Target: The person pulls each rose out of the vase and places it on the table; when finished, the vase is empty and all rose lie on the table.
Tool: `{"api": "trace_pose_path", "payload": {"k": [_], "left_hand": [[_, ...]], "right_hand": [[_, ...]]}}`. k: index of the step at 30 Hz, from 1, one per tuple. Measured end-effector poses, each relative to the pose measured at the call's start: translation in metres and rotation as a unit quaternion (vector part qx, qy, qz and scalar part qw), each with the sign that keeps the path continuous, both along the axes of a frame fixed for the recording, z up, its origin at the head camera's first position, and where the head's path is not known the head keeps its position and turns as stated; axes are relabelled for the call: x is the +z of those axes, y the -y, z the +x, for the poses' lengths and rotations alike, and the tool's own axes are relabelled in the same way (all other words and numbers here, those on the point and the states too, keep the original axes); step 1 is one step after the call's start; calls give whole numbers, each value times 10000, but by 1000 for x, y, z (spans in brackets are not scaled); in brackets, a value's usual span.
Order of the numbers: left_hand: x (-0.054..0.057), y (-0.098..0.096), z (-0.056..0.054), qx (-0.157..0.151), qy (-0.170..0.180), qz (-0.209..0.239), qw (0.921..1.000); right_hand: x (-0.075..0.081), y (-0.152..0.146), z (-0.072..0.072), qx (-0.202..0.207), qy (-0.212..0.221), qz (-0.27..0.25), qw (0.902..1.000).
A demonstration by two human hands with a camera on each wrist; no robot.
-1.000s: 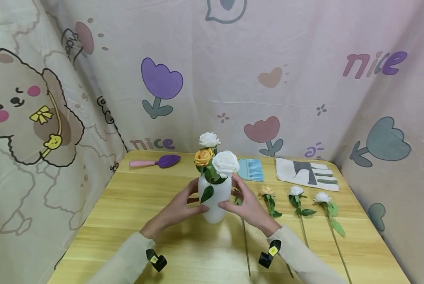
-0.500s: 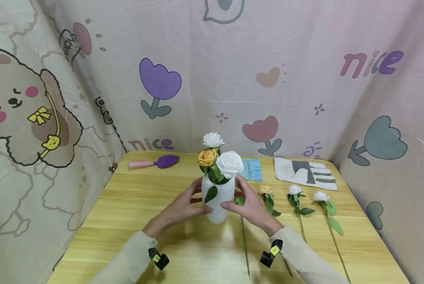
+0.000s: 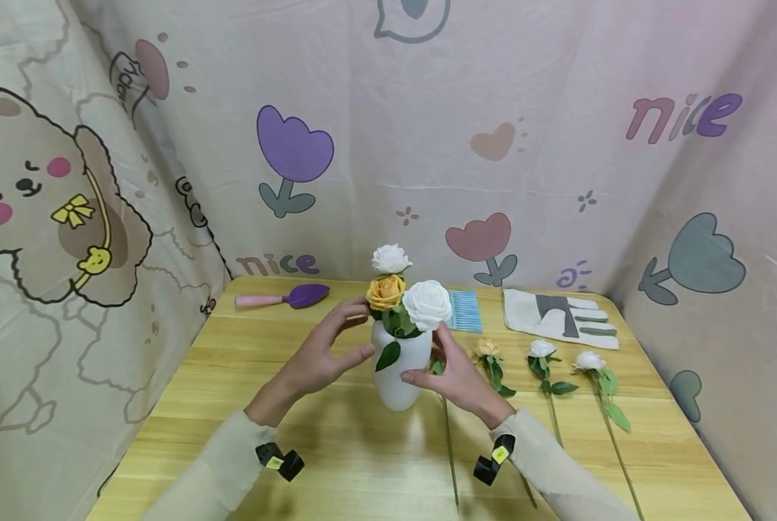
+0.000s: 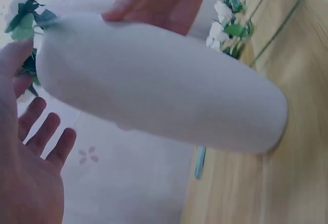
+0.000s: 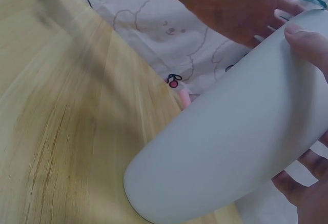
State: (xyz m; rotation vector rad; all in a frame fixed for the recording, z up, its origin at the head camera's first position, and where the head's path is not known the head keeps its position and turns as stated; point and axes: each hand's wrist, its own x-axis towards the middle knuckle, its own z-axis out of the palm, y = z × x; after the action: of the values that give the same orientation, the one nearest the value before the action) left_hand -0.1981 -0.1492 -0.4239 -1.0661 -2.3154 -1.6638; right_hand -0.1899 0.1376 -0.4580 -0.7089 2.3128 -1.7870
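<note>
A white vase stands on the table, holding two white roses and a yellow rose with green leaves. My right hand grips the vase's right side, thumb across the front and fingers round the back. In the right wrist view that thumb lies on the vase wall. My left hand is at the vase's upper left, fingers spread, fingertips close by the yellow rose. The left wrist view shows this hand's spread fingers beside the vase top, apart from its body.
Right of the vase lie a yellow rose and two white roses on long stems, plus another stem. Along the back are a purple trowel, a blue comb-like tool and a work glove. Patterned cloth hangs behind.
My left hand has let go of the vase and moved up and left towards the yellow rose. The flowers have shifted slightly right in view. My right hand stays on the vase.
</note>
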Motion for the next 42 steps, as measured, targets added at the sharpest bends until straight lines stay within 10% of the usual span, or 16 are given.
{"api": "trace_pose_path", "payload": {"k": [18,33,42], "left_hand": [[10,-25,-12,42,-31,-93,9999],[18,-45,-28,-548,1030,697,9907],[35,-45,-31,-55,791,817,9935]], "right_hand": [[-2,0,-2,48,-99,-89,9999],[-4,-1,-2,-60,253,-106,9996],[-2,0,-1,-117,144,-43,9998]]}}
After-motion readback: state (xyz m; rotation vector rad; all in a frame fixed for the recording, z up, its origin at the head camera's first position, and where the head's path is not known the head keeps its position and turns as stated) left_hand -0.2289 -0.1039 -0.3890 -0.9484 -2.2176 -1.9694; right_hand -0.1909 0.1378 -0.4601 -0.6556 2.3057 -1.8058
